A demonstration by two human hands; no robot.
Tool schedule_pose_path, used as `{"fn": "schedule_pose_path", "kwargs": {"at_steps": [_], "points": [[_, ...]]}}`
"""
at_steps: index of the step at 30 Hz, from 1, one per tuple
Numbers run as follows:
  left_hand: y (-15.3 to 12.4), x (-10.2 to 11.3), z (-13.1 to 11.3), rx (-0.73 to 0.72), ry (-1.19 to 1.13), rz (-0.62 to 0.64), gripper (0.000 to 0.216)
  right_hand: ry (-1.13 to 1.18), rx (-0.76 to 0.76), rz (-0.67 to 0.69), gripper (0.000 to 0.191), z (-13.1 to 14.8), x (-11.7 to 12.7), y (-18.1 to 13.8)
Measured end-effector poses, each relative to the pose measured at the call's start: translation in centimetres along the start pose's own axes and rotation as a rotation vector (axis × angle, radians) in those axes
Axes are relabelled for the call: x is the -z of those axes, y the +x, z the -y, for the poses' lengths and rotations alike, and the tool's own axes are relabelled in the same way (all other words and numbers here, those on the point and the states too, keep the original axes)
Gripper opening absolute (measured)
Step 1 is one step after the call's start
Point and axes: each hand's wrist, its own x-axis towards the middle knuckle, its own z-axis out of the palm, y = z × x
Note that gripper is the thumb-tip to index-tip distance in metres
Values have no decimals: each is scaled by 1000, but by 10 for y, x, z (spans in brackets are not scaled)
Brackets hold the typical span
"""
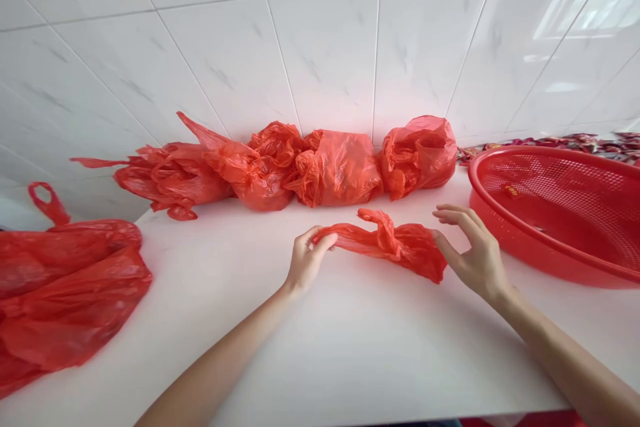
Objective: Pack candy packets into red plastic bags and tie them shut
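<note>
A small red plastic bag (395, 247) lies crumpled on the white counter (350, 347) in front of me. My left hand (306, 261) pinches its left end between thumb and fingers. At the bag's right end is my right hand (473, 252), thumb touching the plastic and the other fingers spread out above it.
Several filled red plastic bags (300, 163) stand in a row against the white tiled wall. A pile of flat red bags (60, 293) lies at the left edge. A red mesh basket (560, 210) sits at the right, with small wrapped items (575, 142) behind it.
</note>
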Motion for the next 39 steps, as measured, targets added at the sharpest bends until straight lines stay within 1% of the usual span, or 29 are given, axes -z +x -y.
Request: {"fn": "schedule_pose_path", "kwargs": {"at_steps": [1, 2, 4, 6, 7, 9, 12, 15, 17, 19, 21, 22, 23, 26, 27, 28, 29, 30, 31, 33, 34, 36, 38, 39], "points": [[-2, -2, 0, -12, 37, 26, 21, 32, 57, 33, 18, 8, 1, 3], [-5, -3, -1, -29, 67, 50, 21, 71, 114, 94, 21, 17, 0, 5], [-9, -6, -2, -70, 107, 85, 20, 142, 198, 267, 34, 35, -3, 10], [-12, -8, -4, -103, 118, 95, 19, 199, 242, 431, 49, 48, -10, 14], [-13, -8, -5, -109, 112, 88, 19, 210, 247, 490, 53, 53, -14, 15], [-13, -6, -7, -104, 90, 50, 20, 205, 249, 569, 52, 57, -23, 16], [-12, -2, -10, -80, 44, -16, 23, 174, 307, 624, 49, 58, -29, 14], [-9, 3, -14, -86, 27, -92, 26, 15, 364, 687, 49, 57, -25, 12], [-9, 6, -18, -116, 50, -148, 26, -168, 311, 724, 38, 56, -16, 11], [-10, 8, -21, -165, 89, -176, 26, -350, 207, 747, 27, 53, -6, 13], [-13, 8, -23, -217, 125, -170, 25, -479, 142, 727, 25, 51, 4, 15], [-15, 8, -24, -240, 141, -159, 24, -508, 142, 678, 25, 52, 9, 17], [-18, 7, -25, -259, 155, -143, 24, -508, 164, 601, 25, 53, 12, 20], [-25, 2, -27, -301, 177, -89, 26, -364, 305, 315, 26, 68, 14, 26], [-27, 0, -28, -310, 182, -75, 28, -293, 359, 256, 25, 75, 12, 28], [-28, -1, -29, -315, 184, -66, 28, -229, 410, 231, 23, 82, 9, 30], [-30, -2, -31, -318, 183, -61, 28, -171, 460, 239, 22, 88, 4, 31], [-31, -2, -32, -319, 179, -60, 27, -124, 502, 279, 22, 94, -2, 32], [-32, -2, -33, -322, 173, -63, 27, -94, 534, 351, 23, 98, -8, 32], [-34, -1, -34, -328, 161, -78, 27, -114, 538, 551, 27, 102, -21, 32], [-35, 0, -35, -332, 161, -88, 26, -171, 502, 655, 27, 102, -27, 32], [-37, 3, -36, -351, 172, -104, 27, -352, 355, 834, 26, 99, -36, 32], [-40, 7, -37, -370, 194, -118, 29, -521, 189, 925, 27, 93, -42, 33], [-42, 10, -38, -375, 207, -128, 30, -577, 129, 937, 27, 89, -43, 34]]}}
